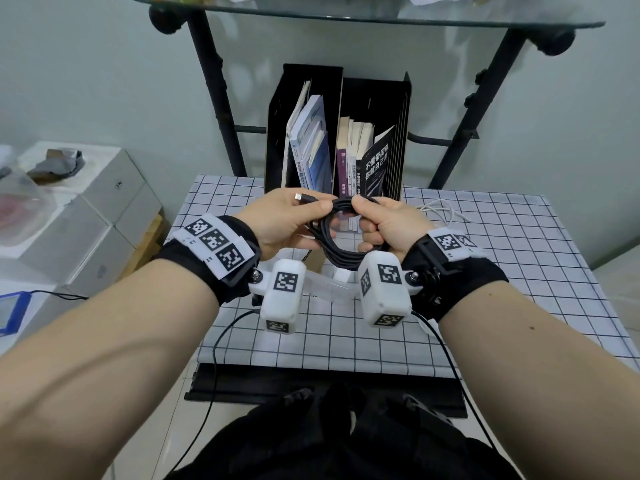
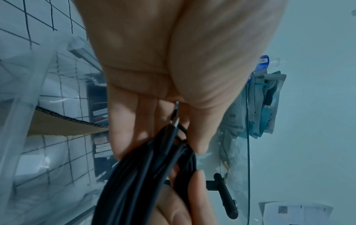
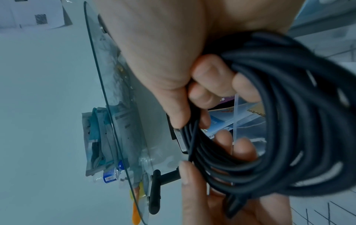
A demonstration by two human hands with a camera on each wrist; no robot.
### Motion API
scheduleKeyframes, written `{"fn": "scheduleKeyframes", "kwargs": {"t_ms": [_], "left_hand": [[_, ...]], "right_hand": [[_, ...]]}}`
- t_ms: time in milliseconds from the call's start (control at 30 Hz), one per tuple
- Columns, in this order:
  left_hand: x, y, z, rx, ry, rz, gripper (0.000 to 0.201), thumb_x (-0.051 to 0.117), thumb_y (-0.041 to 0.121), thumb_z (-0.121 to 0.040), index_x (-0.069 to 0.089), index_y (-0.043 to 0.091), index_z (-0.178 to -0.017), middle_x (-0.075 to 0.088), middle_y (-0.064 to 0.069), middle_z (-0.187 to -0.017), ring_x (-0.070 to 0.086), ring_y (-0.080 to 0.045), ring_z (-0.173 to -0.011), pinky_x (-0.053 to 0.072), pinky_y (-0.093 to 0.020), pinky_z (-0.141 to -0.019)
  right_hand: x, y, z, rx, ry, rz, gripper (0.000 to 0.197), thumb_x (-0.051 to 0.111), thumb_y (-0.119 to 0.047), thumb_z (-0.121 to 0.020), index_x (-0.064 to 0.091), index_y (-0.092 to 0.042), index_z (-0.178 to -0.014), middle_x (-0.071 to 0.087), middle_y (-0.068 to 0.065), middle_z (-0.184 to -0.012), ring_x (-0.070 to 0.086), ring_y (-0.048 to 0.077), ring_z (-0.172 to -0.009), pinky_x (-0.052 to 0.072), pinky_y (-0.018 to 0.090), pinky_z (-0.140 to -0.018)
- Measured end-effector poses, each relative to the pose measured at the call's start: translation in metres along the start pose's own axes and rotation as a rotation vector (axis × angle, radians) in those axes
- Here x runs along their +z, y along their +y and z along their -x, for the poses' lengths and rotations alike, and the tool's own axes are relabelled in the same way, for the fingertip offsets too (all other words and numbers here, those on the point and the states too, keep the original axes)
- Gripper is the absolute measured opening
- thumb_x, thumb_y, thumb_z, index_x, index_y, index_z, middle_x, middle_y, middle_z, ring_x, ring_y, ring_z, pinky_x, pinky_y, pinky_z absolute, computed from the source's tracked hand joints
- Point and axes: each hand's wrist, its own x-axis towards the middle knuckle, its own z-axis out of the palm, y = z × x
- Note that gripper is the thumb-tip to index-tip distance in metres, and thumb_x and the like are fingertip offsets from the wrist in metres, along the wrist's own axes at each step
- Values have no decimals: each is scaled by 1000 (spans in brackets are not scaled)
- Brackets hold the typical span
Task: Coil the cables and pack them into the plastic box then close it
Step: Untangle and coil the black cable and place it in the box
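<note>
I hold a black cable (image 1: 341,249) wound into a coil above the checkered table (image 1: 485,271). My left hand (image 1: 294,220) pinches the coil's top between thumb and fingers, with the silver plug (image 1: 300,196) sticking out by the thumb. My right hand (image 1: 377,225) grips the coil's right side, fingers curled through the loop. The right wrist view shows the coil (image 3: 279,137) wrapped round my right hand's fingers (image 3: 210,79). In the left wrist view the strands (image 2: 134,175) run under my left thumb. A clear plastic box (image 2: 29,91) sits below the hands, mostly hidden in the head view. A white cable (image 1: 441,211) lies on the table to the right.
A black file holder (image 1: 391,109) with books stands at the table's back. Above it is a glass shelf (image 1: 346,15) on a black frame. White boxes (image 1: 86,209) are stacked at the left. A piece of cardboard (image 2: 57,124) lies by the clear box.
</note>
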Motion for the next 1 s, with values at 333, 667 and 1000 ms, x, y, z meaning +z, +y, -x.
{"fn": "scheduleKeyframes", "kwargs": {"t_ms": [333,667,1000], "left_hand": [[-13,-14,-3,31,118,-15,23,57,2,-91,67,9,-110,69,-7,-84,69,-12,-71,57,-28,-57],[-30,-60,-15,-68,510,114,13,57,2,-90,63,14,-90,64,-11,-81,65,-20,-67,60,-35,-61],[-28,-75,-18,-102,531,130,17,59,3,-90,63,17,-83,65,-11,-82,65,-24,-74,60,-37,-62]], "right_hand": [[9,11,-7,79,142,92,29,56,-41,-94,67,-15,-98,72,5,-74,65,20,-63,56,39,-70],[1,51,-22,264,263,242,49,42,-58,-94,61,-14,-88,65,10,-102,66,29,-94,51,47,-91],[-15,54,-33,276,362,318,58,38,-55,-95,60,-2,-93,65,14,-85,63,27,-82,52,39,-87]]}}
